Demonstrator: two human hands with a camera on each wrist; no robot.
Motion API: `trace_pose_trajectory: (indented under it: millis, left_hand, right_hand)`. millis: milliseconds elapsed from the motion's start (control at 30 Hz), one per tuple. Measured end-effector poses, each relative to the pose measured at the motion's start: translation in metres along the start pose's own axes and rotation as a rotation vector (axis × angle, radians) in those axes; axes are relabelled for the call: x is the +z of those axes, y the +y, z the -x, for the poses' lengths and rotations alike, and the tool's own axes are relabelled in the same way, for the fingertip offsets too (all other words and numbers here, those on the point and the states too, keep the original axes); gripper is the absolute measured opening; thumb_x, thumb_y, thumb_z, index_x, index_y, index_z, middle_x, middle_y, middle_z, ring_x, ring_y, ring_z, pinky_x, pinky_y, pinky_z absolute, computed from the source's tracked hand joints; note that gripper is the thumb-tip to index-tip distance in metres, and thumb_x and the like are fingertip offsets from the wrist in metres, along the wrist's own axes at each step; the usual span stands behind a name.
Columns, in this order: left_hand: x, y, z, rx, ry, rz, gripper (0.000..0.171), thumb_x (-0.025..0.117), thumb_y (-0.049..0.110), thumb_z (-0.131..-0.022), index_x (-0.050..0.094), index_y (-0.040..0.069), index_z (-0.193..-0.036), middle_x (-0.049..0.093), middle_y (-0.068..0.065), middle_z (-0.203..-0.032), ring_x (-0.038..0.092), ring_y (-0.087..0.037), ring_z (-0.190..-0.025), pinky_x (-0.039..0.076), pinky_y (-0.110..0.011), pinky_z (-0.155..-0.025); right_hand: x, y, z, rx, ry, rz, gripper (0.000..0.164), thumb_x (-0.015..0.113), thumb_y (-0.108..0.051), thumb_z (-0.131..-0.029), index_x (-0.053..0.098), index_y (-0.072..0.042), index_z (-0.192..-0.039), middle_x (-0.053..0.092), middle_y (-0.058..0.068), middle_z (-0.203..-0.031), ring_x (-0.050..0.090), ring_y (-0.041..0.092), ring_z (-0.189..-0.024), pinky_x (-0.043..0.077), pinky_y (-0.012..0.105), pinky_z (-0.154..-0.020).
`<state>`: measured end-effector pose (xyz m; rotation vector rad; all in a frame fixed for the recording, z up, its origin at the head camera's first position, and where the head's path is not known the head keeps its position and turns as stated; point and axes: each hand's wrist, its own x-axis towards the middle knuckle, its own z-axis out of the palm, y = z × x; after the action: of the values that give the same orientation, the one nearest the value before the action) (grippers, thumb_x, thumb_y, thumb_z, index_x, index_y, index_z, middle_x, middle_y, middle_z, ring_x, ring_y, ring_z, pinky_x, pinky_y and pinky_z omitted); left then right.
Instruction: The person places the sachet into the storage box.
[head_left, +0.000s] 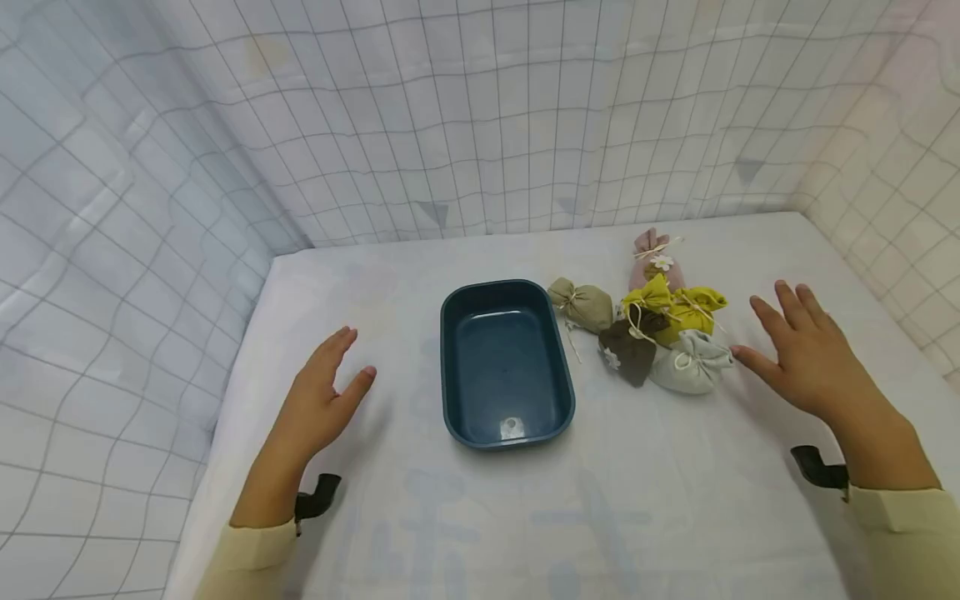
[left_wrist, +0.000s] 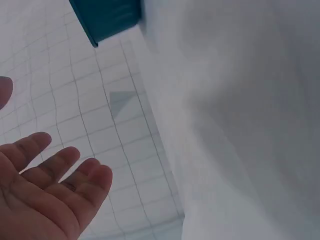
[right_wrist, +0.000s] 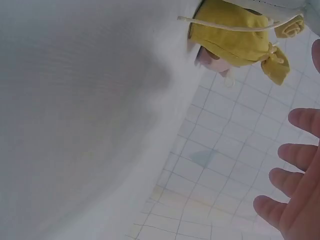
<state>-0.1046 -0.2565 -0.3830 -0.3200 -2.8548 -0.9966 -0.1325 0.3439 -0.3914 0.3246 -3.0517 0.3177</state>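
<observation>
A dark blue rectangular tub (head_left: 506,435) stands upright in the middle of the table with nothing inside. Right of it lies a cluster of small drawstring pouches: olive-beige (head_left: 590,308), dark brown (head_left: 628,353), yellow (head_left: 684,321), pale grey (head_left: 686,372) and, behind, pink (head_left: 647,272) with a white flower. My left hand (head_left: 318,400) hovers left of the tub, fingers extended and thumb apart, holding nothing. On the other side my right hand (head_left: 813,358) is spread beside the cluster, its thumb tip close to the pale grey pouch. The right wrist view shows the yellow pouch (right_wrist: 230,32) beyond the fingers.
A white cloth covers the table (head_left: 360,517). White grid-patterned curtains (head_left: 480,125) hang behind it and along both sides. A short black fitting sits at each wrist, below the palm.
</observation>
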Motion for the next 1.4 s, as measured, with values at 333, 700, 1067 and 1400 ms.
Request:
trace_pose_trajectory:
  millis: [333, 700, 1067, 1400]
  left_hand:
    - [0.025, 0.019, -0.041, -0.278, -0.114, 0.476, 0.054, 0.051, 0.027, -0.104, 0.036, 0.004, -0.151, 0.043, -0.018, -0.147, 0.048, -0.032, -0.13, 0.048, -0.046, -0.098]
    - [0.056, 0.039, -0.057, -0.378, -0.225, 0.57, 0.052, 0.053, 0.027, -0.104, 0.039, 0.007, -0.15, 0.052, -0.017, -0.133, 0.059, -0.033, -0.117, 0.056, -0.042, -0.086]
    - [0.068, 0.041, -0.066, -0.393, -0.207, 0.574, 0.049, 0.053, 0.021, -0.103, 0.041, 0.007, -0.149, 0.054, -0.016, -0.124, 0.063, -0.03, -0.105, 0.058, -0.037, -0.08]
    - [0.074, 0.041, -0.069, -0.414, -0.188, 0.569, 0.047, 0.052, 0.015, -0.102, 0.043, 0.008, -0.148, 0.054, -0.014, -0.116, 0.061, -0.026, -0.093, 0.057, -0.031, -0.074]
  right_hand:
    - [-0.007, -0.005, 0.008, -0.058, 0.062, -0.28, 0.063, 0.061, -0.021, -0.099, 0.033, 0.001, -0.151, 0.015, 0.021, -0.161, 0.013, 0.045, -0.146, 0.013, 0.067, -0.112]
    - [-0.009, -0.004, 0.017, -0.038, 0.094, -0.461, 0.057, 0.06, -0.011, -0.098, 0.038, -0.009, -0.152, 0.036, 0.017, -0.154, 0.046, 0.041, -0.124, 0.039, 0.025, -0.103]
    - [-0.001, -0.009, 0.022, -0.047, 0.09, -0.495, 0.054, 0.063, -0.013, -0.098, 0.044, -0.008, -0.148, 0.05, 0.019, -0.142, 0.044, 0.004, -0.124, 0.032, 0.004, -0.088]
    - [0.002, -0.012, 0.024, -0.063, 0.032, -0.465, 0.052, 0.063, -0.016, -0.098, 0.045, -0.004, -0.145, 0.049, 0.022, -0.142, 0.048, 0.044, -0.121, 0.044, 0.05, -0.099]
